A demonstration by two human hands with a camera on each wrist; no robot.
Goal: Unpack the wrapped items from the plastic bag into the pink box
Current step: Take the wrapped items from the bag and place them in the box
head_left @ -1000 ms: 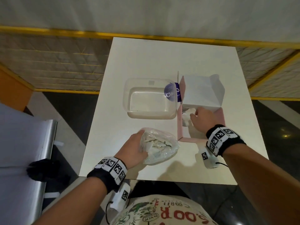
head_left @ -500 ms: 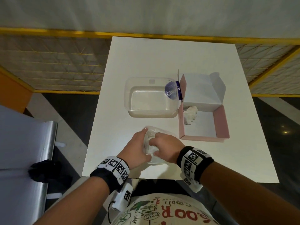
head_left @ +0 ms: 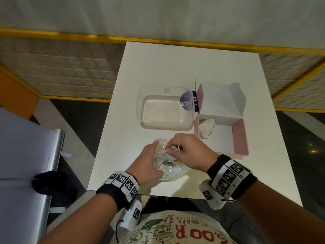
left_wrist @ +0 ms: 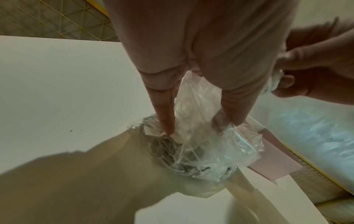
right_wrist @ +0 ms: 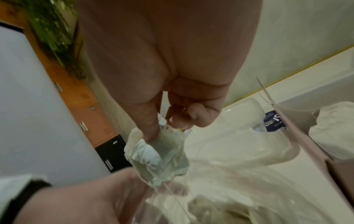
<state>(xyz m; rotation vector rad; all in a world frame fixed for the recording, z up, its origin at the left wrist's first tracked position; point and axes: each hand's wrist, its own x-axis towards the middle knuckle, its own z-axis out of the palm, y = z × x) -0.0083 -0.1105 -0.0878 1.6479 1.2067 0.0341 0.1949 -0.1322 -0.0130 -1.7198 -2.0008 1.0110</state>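
White table [head_left: 175, 67] fills the head view, with a yellow-framed mesh fence behind it and a clear plastic tub [head_left: 165, 107] standing against the left wall of the pink box [head_left: 240, 136]. One wrapped item [head_left: 206, 127] already lies in the box's near-left corner, under the raised lid.

I have the plastic bag [head_left: 173, 170] at the near edge of the table, just left of the box. My left hand [head_left: 146, 162] holds the bag's left side, fingers curled into the film and pinning the bundle down. My right hand [head_left: 190, 152] pinches a second wrapped item [right_wrist: 153, 154] between thumb and forefinger, right at the bag's mouth.

To do this well, I judge I should keep the left hand firm on the bag so it stays put, and draw the item up and out along the opening, not sideways, so the film does not drag along with it. The pinch sits on a corner of crumpled wrapping, which could tear or slip; a fuller grip lower down would be safer before carrying it right to the box.

From the right wrist view the item hangs below my fingertips, long axis roughly vertical, its loose end pointing down into the bag.
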